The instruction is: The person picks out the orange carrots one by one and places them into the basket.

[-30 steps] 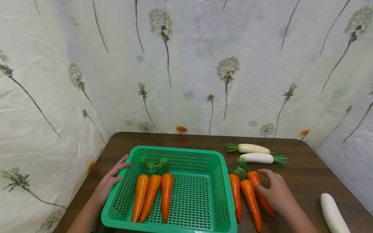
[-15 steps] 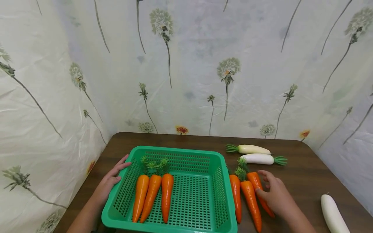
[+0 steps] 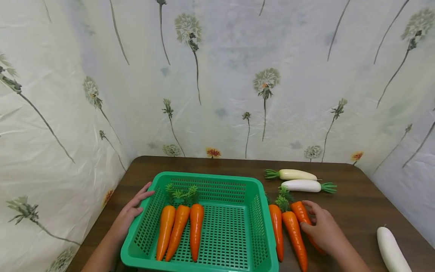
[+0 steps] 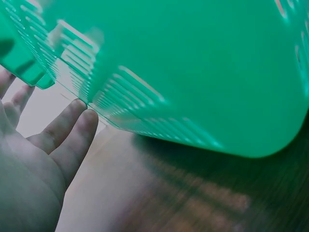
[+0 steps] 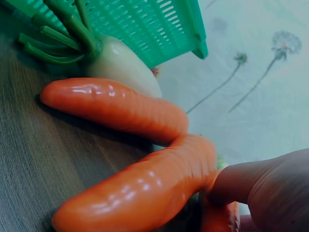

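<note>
A green plastic basket stands on the table, and three carrots lie side by side at its left. My left hand rests on the basket's left rim; in the left wrist view its straight fingers touch the slotted outer wall. Outside the right wall lie three more carrots with leafy tops. Thumb and fingers of my right hand pinch the rightmost carrot near its top. In the right wrist view the thumb lies against that carrot, mostly hidden behind the hand and its neighbour.
Behind the loose carrots lie two white radishes with green stems. Another white radish is near the table's right edge. The right wrist view shows a radish beside the carrots. A dandelion-patterned curtain hangs behind the brown table.
The thumb and fingers of my right hand have closed in slightly on the rightmost carrot. My left hand stays at the basket rim; the whole view has shifted a little.
</note>
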Demonstrator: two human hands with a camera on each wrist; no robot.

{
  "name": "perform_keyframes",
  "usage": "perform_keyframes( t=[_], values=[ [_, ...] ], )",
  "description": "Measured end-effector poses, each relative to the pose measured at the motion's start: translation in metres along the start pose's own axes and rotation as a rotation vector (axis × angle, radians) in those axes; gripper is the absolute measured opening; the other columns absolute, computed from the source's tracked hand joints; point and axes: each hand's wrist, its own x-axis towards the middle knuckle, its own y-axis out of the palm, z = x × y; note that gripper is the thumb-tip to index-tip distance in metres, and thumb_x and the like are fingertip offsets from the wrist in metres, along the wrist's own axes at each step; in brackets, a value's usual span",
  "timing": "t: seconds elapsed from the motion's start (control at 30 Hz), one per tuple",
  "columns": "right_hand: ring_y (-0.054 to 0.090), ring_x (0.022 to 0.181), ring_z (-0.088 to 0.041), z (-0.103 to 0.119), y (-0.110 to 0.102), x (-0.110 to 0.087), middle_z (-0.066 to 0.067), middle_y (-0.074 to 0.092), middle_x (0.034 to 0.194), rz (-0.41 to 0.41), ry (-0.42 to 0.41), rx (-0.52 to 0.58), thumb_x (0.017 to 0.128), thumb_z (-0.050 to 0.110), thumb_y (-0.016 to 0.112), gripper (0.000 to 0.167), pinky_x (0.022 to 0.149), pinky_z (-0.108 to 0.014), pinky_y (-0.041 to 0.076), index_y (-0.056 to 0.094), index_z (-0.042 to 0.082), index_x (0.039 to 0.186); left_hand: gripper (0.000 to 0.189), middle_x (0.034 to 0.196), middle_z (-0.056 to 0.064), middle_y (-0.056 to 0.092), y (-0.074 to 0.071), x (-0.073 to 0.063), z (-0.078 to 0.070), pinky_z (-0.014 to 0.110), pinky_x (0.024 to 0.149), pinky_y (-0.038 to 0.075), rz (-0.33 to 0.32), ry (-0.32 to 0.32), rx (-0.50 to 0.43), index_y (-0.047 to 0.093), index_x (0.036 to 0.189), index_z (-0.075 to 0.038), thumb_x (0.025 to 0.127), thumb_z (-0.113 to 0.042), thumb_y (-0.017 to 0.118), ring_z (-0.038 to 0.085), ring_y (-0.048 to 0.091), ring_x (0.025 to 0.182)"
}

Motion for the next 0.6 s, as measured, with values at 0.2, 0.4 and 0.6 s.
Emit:
perform_keyframes(
  t=[0.2, 0.4, 0.6],
  values=[
    [0.069, 0.103, -0.033, -0.0015, 0.0013, 0.0005, -0.036, 0.054, 0.139, 0.011, 0.027, -0.006, 0.095, 0.018, 0.072, 0.075, 0.075, -0.043, 0.057, 0.034, 0.000, 0.157, 0.051, 0.174, -0.008, 0.022, 0.0001, 0.0005, 0.0004, 0.014, 0.106, 0.041, 0.004, 0.007, 0.002, 0.041, 0.152, 0.010, 0.103, 0.003, 0.030, -0.014, 0.024, 0.147],
    [0.068, 0.102, -0.033, -0.0003, 0.0014, -0.0008, -0.036, 0.055, 0.139, 0.021, 0.051, -0.016, 0.095, 0.021, 0.072, 0.076, 0.075, -0.043, 0.056, 0.034, 0.002, 0.158, 0.052, 0.175, -0.003, 0.019, -0.0001, 0.0008, -0.0003, 0.014, 0.106, 0.041, 0.003, -0.011, 0.013, 0.042, 0.153, 0.009, 0.102, 0.002, 0.030, -0.014, 0.024, 0.147],
    [0.069, 0.101, -0.032, 0.0027, 0.0016, -0.0012, -0.036, 0.055, 0.138, 0.025, 0.056, 0.001, 0.095, 0.021, 0.073, 0.076, 0.075, -0.043, 0.057, 0.034, 0.002, 0.157, 0.052, 0.175, -0.006, 0.021, 0.0004, 0.0002, -0.0015, 0.013, 0.106, 0.040, -0.006, -0.016, 0.017, 0.043, 0.153, 0.009, 0.102, 0.002, 0.031, -0.015, 0.024, 0.146]
  ],
)
